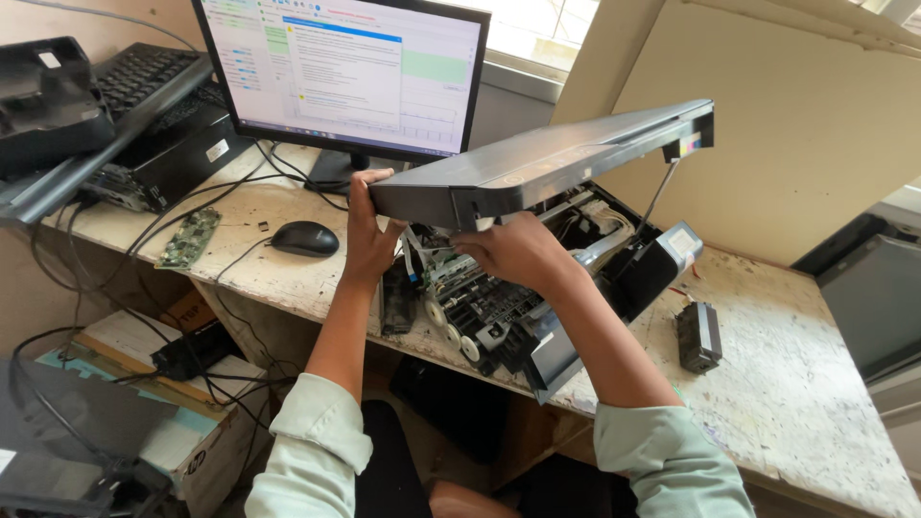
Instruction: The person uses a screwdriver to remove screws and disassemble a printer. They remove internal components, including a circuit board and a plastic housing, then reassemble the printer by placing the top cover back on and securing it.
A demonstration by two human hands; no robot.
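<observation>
A black printer (pixel 518 307) lies opened on the worn white worktable (pixel 796 384), its rollers and inner frame exposed. Its flat dark scanner lid (pixel 547 163) is raised and tilted up to the right. My left hand (pixel 369 230) grips the lid's lower left corner. My right hand (pixel 513 251) is under the lid's front edge, fingers curled against it, just above the exposed mechanism. Both forearms come up from pale green rolled sleeves.
A lit monitor (pixel 345 67) stands behind the printer, a black mouse (pixel 305 238) and green circuit board (pixel 190 238) to its left. A small black part (pixel 698 336) lies right of the printer. Keyboard (pixel 139 77), cables, boxes (pixel 163 403) crowd the left.
</observation>
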